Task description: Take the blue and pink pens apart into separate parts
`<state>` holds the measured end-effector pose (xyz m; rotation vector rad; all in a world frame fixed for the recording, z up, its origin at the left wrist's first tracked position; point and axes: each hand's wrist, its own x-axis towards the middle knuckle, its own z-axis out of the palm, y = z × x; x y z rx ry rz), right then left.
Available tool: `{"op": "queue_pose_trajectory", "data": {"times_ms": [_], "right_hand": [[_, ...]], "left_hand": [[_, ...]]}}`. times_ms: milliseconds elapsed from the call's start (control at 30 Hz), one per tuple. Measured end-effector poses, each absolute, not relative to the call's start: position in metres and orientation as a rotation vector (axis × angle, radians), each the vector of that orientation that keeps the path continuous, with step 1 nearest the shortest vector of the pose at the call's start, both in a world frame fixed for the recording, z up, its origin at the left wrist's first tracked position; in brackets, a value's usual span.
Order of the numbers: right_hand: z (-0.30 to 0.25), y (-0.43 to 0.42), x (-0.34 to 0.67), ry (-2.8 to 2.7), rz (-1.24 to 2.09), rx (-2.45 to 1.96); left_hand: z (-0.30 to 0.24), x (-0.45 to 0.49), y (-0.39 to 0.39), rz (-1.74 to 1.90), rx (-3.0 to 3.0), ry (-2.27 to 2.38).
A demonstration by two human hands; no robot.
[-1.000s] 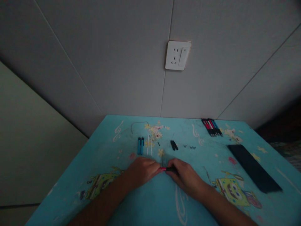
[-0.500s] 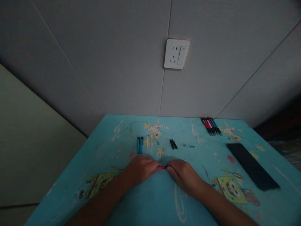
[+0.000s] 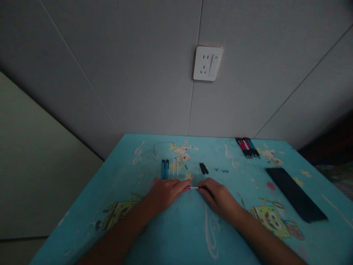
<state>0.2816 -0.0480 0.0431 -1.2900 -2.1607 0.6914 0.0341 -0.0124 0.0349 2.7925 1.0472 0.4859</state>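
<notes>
My left hand [image 3: 168, 193] is closed around the pink-red barrel [image 3: 188, 187] of a pen, with only its end showing. Opposite it, my right hand [image 3: 216, 193] pinches the black front piece [image 3: 201, 187] of the pen, mostly covered by the fingers. A thin white refill [image 3: 194, 187] spans the gap between the two parts. Just beyond my left hand lie two blue pen barrels [image 3: 164, 169] and two white refills [image 3: 175, 168]. Farther to the right are two black pen pieces [image 3: 203, 168] and some tiny springlike bits [image 3: 225, 171].
Several assembled pens [image 3: 247, 148] lie side by side at the table's back right. A flat black strip or pouch [image 3: 296, 195] rests on the right. The blue cartoon tablecloth [image 3: 176, 235] meets a grey wall with a socket plate [image 3: 208, 63].
My hands have moved slightly apart and a little away from me. The black front piece has come away from the pink-red barrel, exposing the white refill between them.
</notes>
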Motion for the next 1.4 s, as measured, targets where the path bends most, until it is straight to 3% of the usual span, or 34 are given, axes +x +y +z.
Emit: {"op": "queue_pose_trajectory", "data": {"times_ms": [433,800,1400], "right_hand": [[0.053,-0.035,0.319,-1.97,0.469,-1.425],[0.049,-0.041,0.312,-1.988,0.567,-1.496],[0.045,-0.037,0.295,-1.8,0.409,-1.496]], "left_hand": [[0.032,0.025,-0.005,0.307,2.875,1.202],[0.028,0.024,-0.003,0.424,2.82,1.237],[0.028,0.027,-0.003,0.532,2.74,1.209]]}}
